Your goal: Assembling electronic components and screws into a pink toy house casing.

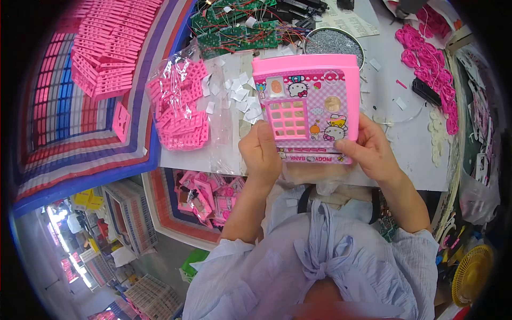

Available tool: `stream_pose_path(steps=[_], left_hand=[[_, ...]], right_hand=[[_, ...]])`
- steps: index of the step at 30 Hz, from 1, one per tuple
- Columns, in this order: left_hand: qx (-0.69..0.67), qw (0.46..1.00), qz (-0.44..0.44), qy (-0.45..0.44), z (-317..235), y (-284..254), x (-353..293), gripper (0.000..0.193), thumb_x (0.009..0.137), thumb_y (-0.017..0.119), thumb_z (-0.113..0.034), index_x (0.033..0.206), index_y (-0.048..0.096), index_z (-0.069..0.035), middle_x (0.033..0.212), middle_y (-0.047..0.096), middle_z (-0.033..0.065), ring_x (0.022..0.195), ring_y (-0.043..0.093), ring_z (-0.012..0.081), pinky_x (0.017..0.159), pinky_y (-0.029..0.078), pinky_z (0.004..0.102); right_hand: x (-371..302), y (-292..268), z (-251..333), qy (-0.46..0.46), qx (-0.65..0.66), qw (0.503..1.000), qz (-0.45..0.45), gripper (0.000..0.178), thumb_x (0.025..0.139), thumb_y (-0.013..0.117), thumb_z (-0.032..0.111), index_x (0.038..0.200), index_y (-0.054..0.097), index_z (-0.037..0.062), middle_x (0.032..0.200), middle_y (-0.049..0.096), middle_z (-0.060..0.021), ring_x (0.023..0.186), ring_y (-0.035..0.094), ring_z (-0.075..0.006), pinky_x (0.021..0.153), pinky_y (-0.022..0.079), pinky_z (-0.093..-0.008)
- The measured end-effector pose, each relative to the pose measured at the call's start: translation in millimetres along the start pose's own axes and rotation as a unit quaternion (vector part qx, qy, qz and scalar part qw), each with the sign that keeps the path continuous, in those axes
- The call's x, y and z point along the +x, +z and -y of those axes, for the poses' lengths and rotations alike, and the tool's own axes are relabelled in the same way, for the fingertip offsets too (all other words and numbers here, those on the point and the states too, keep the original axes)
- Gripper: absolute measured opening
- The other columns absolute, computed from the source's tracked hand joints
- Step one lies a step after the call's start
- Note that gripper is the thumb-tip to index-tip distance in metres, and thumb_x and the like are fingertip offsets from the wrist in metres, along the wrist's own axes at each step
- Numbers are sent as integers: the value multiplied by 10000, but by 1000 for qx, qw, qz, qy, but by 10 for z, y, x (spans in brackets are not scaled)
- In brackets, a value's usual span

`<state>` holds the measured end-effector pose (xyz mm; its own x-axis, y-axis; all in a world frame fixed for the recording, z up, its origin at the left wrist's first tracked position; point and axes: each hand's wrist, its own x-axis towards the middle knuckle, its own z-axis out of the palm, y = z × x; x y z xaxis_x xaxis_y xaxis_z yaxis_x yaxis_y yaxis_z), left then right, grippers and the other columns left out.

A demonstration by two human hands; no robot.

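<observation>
A pink plastic toy bank panel (320,120) is held up over the worktable, its printed cartoon face toward me. It has a grid of square keypad openings and a round hole. My left hand (261,152) grips its lower left edge, thumb pointing up along the side. At the lower right corner, my right hand (373,152) pinches it with the thumb on the front and fingers behind. Beside the panel's left edge lie small white squares (243,96). Farther left sits a clear bag of pink grid-shaped keypad pieces (184,114).
Behind the panel stand a round tin of small metal parts (336,44) and green circuit boards (234,32) with wires. Pink cord bundles (424,58) lie at right. A striped crate (96,154) holds pink strips; a lower crate (160,200) holds bagged pink parts.
</observation>
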<state>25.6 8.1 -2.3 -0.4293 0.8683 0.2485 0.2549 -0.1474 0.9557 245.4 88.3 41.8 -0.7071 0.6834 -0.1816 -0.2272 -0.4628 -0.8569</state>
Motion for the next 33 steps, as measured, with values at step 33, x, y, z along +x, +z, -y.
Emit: stream_pose_path(steps=[33], left_hand=[[222, 874, 359, 240, 8, -460, 20, 341, 642, 732, -103, 982, 715, -102, 1181, 653, 109, 1044, 565, 354, 890, 471, 462]], right_hand=[[293, -701, 124, -158, -699, 677, 169, 773, 762, 715, 323, 1456, 487, 67, 1596, 351, -177, 1404, 365, -463, 1157, 355, -522]])
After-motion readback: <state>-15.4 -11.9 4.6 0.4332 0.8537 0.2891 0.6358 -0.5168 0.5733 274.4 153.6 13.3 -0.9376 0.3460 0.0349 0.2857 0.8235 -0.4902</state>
